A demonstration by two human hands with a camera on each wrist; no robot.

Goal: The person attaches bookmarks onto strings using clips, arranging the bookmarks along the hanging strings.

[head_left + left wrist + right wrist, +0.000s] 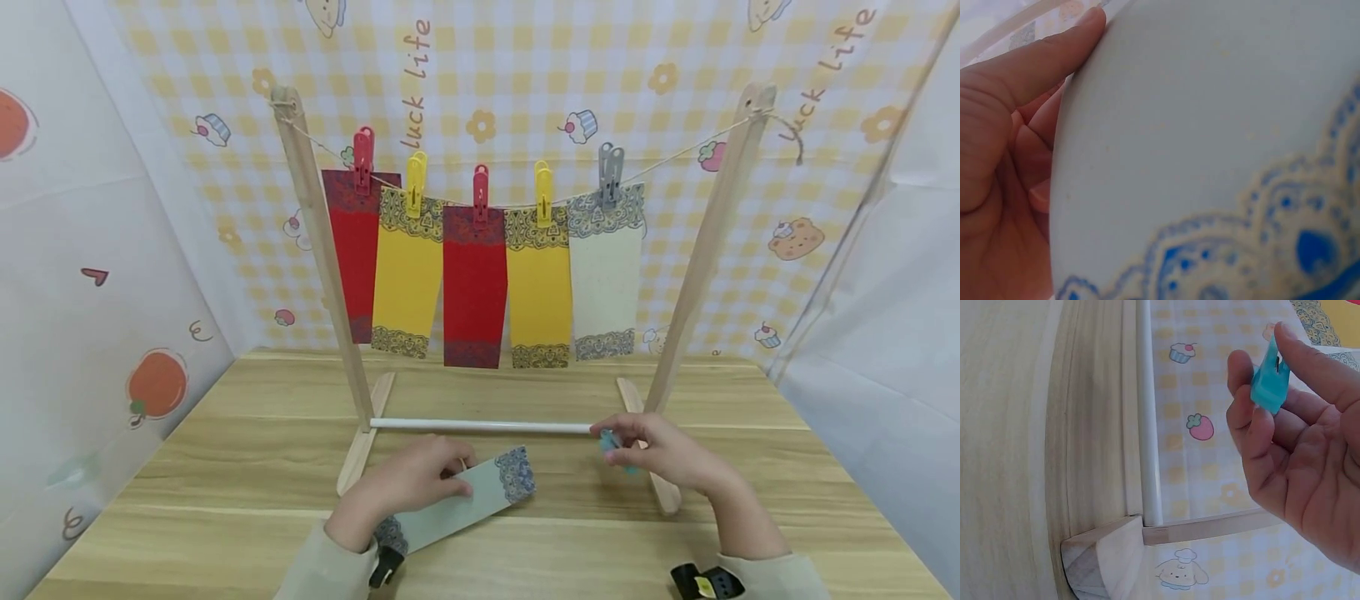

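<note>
My left hand (pixel 420 475) pinches the long edge of a pale card (pixel 468 504) with dark lace-patterned ends, thumb on top. Up close in the left wrist view, the card (pixel 1166 137) fills most of the picture and its lace print is blue. My right hand (pixel 667 450) holds a turquoise clothespin (pixel 609 442) between thumb and fingers, near the foot of the right post. The right wrist view shows the same clothespin (pixel 1270 384) at the fingertips, with the palm toward the camera.
A string (pixel 690 152) runs between two wooden posts (pixel 318 225). On it hang two red cards (pixel 474 287), two yellow cards (pixel 540 292) and a cream card (pixel 606 275), each under a clothespin. A white rod (pixel 480 426) joins the posts low down, above the wooden table (pixel 225 467).
</note>
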